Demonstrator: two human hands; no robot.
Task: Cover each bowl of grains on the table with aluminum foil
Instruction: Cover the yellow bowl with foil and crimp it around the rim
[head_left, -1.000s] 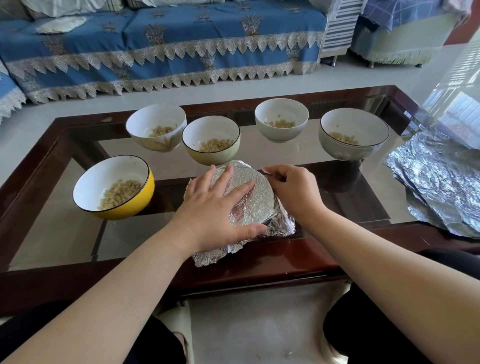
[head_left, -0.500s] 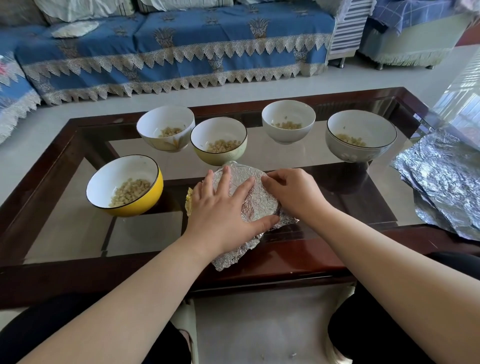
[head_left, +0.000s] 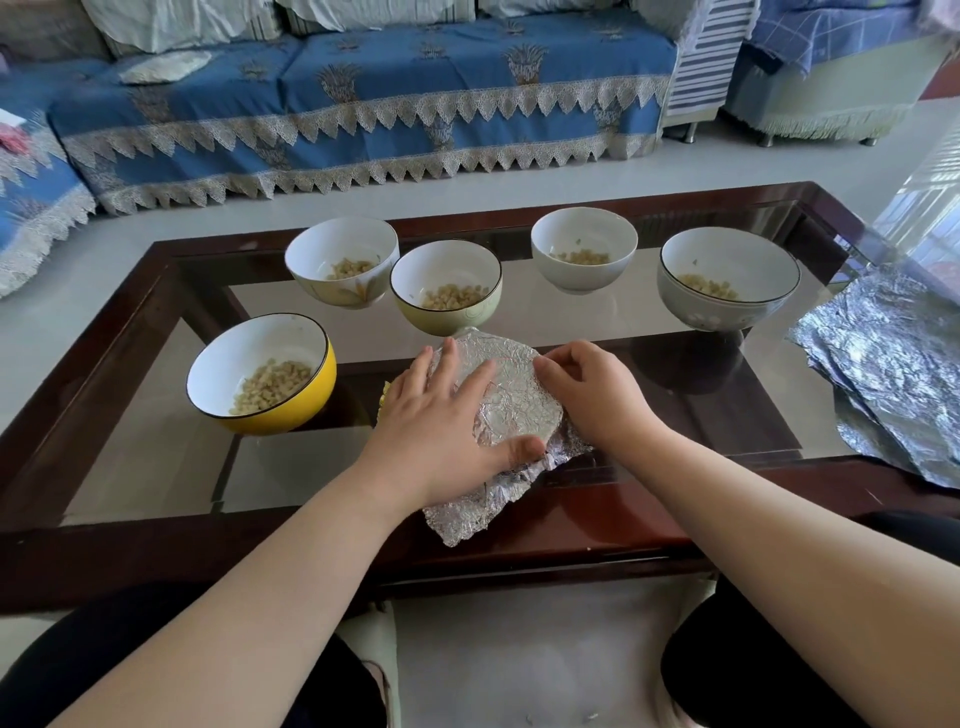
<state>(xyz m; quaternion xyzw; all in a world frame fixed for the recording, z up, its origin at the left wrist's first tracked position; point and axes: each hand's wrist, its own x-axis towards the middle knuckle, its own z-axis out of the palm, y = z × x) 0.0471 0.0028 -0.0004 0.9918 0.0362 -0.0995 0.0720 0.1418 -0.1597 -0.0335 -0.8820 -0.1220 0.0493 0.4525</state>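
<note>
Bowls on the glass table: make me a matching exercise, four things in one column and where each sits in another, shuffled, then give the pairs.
Things
1. yellow bowl
2. foil-covered bowl
3. spare foil sheets
4. green bowl

Places
A. far right edge of the table
B. under the left hand and right hand
C. back row, second from the left
D. front left, uncovered, grains showing

Pairs: 1-D, 2-B, 3-A, 4-C
</note>
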